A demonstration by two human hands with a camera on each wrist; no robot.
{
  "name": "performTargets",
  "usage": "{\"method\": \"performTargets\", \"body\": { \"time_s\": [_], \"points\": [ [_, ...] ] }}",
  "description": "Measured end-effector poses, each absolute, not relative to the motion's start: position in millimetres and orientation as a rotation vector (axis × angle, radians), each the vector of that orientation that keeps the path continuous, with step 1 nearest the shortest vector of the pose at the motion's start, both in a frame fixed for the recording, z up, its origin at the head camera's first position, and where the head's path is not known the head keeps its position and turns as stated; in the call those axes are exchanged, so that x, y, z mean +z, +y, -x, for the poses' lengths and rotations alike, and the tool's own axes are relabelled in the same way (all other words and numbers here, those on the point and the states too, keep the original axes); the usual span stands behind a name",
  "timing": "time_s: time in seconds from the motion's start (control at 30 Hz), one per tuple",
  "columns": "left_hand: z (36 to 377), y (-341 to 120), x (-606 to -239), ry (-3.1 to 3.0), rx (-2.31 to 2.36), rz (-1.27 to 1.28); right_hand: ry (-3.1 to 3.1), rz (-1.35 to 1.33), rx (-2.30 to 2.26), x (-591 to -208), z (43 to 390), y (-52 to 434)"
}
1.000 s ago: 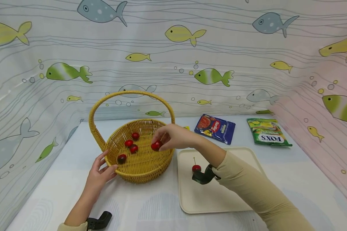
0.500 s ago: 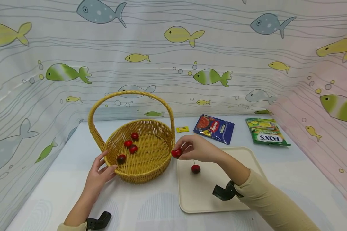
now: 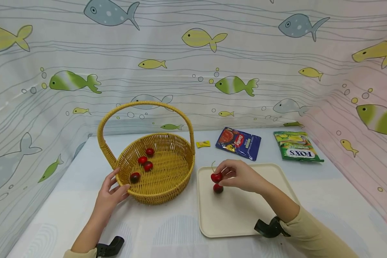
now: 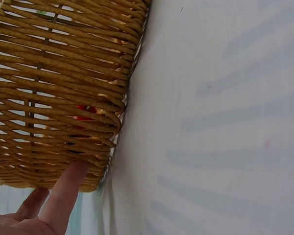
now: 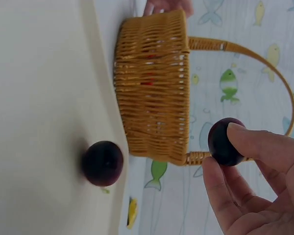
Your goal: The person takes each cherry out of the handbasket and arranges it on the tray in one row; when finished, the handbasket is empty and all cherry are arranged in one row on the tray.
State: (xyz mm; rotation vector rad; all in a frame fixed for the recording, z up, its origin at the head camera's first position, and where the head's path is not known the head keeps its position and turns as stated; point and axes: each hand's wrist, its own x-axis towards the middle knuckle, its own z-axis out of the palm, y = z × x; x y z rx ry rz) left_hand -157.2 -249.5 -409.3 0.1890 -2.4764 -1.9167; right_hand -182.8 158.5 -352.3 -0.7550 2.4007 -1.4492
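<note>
My right hand pinches a dark red cherry between thumb and fingertips above the cream tray. In the right wrist view the held cherry stands apart from a second cherry that lies on the tray. The wicker basket with its tall arched handle stands on the left, several cherries lying inside. At its near left side my left hand rests against the rim. The left wrist view shows an extended finger touching the woven wall.
Behind the tray lie a blue Barilla pouch and a small yellow packet. A green Fox's bag is at the back right. Fish-patterned fabric closes off the back and sides.
My right hand has carried its cherry rightward from over the basket, out past the rim, to above the tray beside the other cherry. The left hand and basket have stayed put.
</note>
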Motion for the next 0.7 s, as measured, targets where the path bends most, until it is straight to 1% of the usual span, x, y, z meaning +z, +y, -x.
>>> {"method": "performTargets", "body": {
  "time_s": [0.2, 0.7],
  "points": [
    [156, -248, -405, -2.481, -1.933, -0.201, 2.424, 0.705, -1.436, -365, 181, 171],
    [155, -248, -406, -2.471, -1.925, -0.171, 2.470, 0.629, -1.431, -392, 182, 190]
  ]
}}
